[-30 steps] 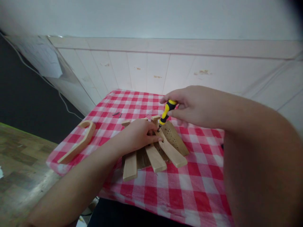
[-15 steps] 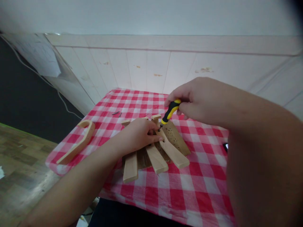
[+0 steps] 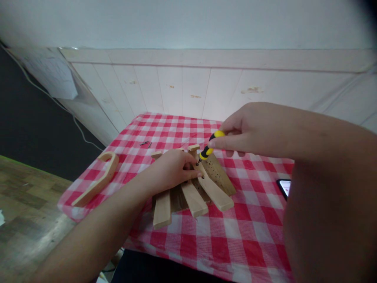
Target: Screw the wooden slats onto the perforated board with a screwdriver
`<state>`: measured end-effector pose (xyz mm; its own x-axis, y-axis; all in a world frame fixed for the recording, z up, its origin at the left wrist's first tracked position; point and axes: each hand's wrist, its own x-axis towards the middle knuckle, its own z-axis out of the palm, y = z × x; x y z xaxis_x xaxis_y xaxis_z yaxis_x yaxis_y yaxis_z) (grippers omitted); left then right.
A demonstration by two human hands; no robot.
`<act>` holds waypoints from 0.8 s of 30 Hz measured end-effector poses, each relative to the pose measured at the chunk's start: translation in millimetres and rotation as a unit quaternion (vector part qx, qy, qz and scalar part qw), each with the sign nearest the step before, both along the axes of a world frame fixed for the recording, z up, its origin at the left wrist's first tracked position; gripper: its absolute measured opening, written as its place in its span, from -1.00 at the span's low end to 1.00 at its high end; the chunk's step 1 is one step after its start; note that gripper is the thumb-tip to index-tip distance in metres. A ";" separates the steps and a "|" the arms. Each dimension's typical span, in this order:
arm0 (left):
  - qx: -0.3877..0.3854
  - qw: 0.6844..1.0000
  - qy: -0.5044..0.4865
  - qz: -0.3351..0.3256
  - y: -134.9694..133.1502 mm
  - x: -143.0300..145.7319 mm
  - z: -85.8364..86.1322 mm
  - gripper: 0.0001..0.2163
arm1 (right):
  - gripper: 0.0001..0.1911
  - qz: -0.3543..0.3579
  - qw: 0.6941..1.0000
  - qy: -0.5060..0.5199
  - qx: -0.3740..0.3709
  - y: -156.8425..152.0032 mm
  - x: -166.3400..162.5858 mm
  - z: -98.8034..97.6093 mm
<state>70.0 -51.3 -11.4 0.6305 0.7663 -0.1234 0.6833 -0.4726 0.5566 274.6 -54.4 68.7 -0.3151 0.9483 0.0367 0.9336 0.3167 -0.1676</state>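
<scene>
My right hand (image 3: pixel 250 129) is closed around the top of a yellow and black screwdriver (image 3: pixel 208 148), whose tip touches the upper end of a wooden slat. My left hand (image 3: pixel 171 169) lies on a wooden assembly (image 3: pixel 194 188) of several light slats fixed over a darker perforated board, with its fingers pressed around the slat beside the screwdriver tip. The assembly rests on a red and white checked tablecloth (image 3: pixel 235 236).
A curved wooden piece (image 3: pixel 98 181) lies near the table's left edge. Two small dark screws (image 3: pixel 145 143) lie further back on the cloth. A phone (image 3: pixel 285 186) shows partly behind my right arm. White panelling rises behind the table; wooden floor lies to the left.
My right hand has shifted on the screwdriver handle and the handle has tilted lower toward the right. The tip stays at the same slat. My left hand has not moved.
</scene>
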 end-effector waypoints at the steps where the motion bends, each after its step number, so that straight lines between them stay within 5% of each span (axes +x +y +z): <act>1: 0.001 1.000 0.001 0.000 0.1 0.1 -0.1 -0.79 | -0.54 -0.016 1.000 -0.015 0.010 2.3 -6.0 -0.3; 5: -0.001 1.000 -0.007 0.005 0.5 0.2 -1.7 -0.79 | -0.53 -0.077 0.995 -0.037 0.055 8.0 -29.4 -2.5; 11: 0.001 1.000 -0.006 0.004 1.0 -0.8 -2.7 -0.78 | -0.78 0.077 0.995 0.046 -0.035 -11.6 -25.6 11.6; 13: 0.011 1.000 0.000 0.003 1.1 -1.0 -2.6 -0.77 | -0.86 0.042 0.998 -0.007 -0.053 -16.0 -25.2 15.6; 17: 0.025 1.000 0.010 0.010 1.0 -0.3 -1.7 -0.75 | -0.58 -0.104 0.990 -0.072 0.055 -7.0 -36.8 5.7; 19: 0.023 1.000 0.016 0.010 0.9 0.5 -0.7 -0.73 | -0.56 -0.119 0.989 -0.060 0.069 0.5 -43.3 -3.2; 24: 0.024 0.999 0.034 0.012 0.8 2.0 1.6 -0.76 | -0.69 0.048 0.998 0.031 0.022 -4.1 -41.2 -3.3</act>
